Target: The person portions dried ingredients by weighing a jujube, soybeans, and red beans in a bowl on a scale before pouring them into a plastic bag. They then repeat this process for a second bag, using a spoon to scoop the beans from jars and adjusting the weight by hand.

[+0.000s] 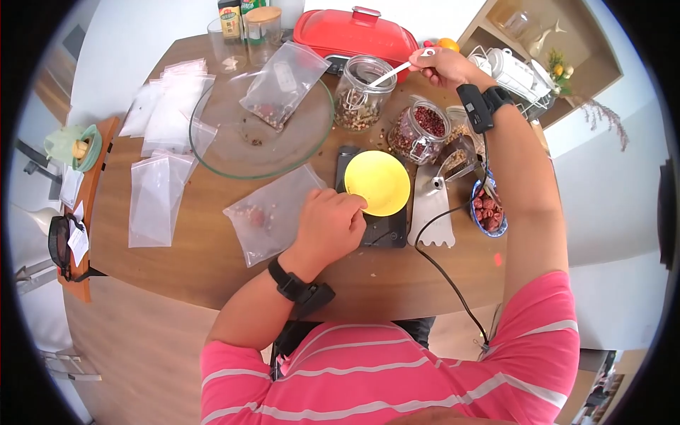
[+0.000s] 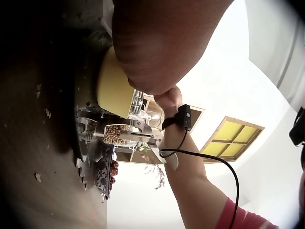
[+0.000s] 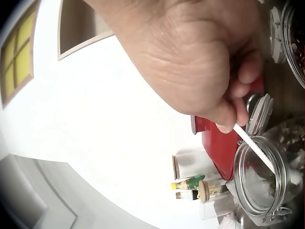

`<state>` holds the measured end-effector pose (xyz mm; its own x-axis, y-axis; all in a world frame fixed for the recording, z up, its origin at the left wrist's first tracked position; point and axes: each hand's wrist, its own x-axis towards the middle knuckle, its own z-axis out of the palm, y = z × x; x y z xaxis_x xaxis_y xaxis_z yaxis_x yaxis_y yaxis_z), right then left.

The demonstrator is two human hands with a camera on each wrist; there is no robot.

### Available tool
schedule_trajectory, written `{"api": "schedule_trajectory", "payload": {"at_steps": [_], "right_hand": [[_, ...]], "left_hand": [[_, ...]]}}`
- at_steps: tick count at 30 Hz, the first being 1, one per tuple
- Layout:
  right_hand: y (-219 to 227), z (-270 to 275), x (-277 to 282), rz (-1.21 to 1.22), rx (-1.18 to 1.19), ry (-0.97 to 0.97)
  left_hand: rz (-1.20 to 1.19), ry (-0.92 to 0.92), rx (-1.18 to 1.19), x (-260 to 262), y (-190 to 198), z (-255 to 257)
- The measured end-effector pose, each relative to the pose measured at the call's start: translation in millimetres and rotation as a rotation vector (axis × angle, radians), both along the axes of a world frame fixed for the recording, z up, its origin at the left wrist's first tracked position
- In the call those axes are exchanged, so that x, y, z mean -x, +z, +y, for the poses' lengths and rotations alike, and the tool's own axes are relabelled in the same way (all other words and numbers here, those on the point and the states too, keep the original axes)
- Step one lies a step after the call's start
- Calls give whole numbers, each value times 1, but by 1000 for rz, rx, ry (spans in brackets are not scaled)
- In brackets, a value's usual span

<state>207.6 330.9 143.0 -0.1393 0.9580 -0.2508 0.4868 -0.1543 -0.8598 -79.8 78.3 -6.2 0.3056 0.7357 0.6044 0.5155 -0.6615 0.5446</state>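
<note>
My right hand [image 1: 446, 69] pinches a white long-handled utensil, likely a spoon [image 1: 391, 74], whose lower end reaches into the open mouth of a glass clip-top jar [image 1: 363, 106] of mixed beans. In the right wrist view the white handle [image 3: 252, 147] slants down past the jar's rim; its tip is hidden inside. At the edge of a yellow bowl [image 1: 377, 183], my left hand [image 1: 327, 225] holds the rim with thumb and finger. That bowl sits on a black kitchen scale [image 1: 386, 235]. From the left wrist view, the hand covers part of the yellow bowl [image 2: 112, 88].
A large glass dish [image 1: 262, 159] carries a filled zip bag [image 1: 287, 85]. Another bag [image 1: 265, 216] lies beside my left hand, with flat bags [image 1: 152, 202] further left. Right of the scale stand a jar of red beans [image 1: 418, 131] and a blue-patterned bowl [image 1: 503, 228] of dates. Behind is a red cooker [image 1: 354, 32].
</note>
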Motion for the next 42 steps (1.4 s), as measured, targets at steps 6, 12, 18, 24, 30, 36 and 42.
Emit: {"api": "schedule_trajectory", "payload": {"at_steps": [6, 12, 18, 24, 30, 36, 42], "right_hand": [[6, -7, -9, 117, -4, -146], [7, -16, -18, 209, -1, -265], [8, -24, -36, 341, -16, -272], [20, -52, -57, 400, -5, -229], [21, -89, -80, 329, 94, -90], [40, -133, -43, 151, 91, -67], [44, -155, -4, -37, 44, 17]], "left_hand": [[-14, 2, -15, -1, 1, 0], [-5, -4, -19, -2, 1, -1], [5, -6, -14, -2, 1, -3], [18, 5, -1, -3, 4, -4], [9, -2, -17, -2, 4, -5], [10, -6, -22, -3, 2, -4], [2, -13, -30, -4, 0, -5]]}}
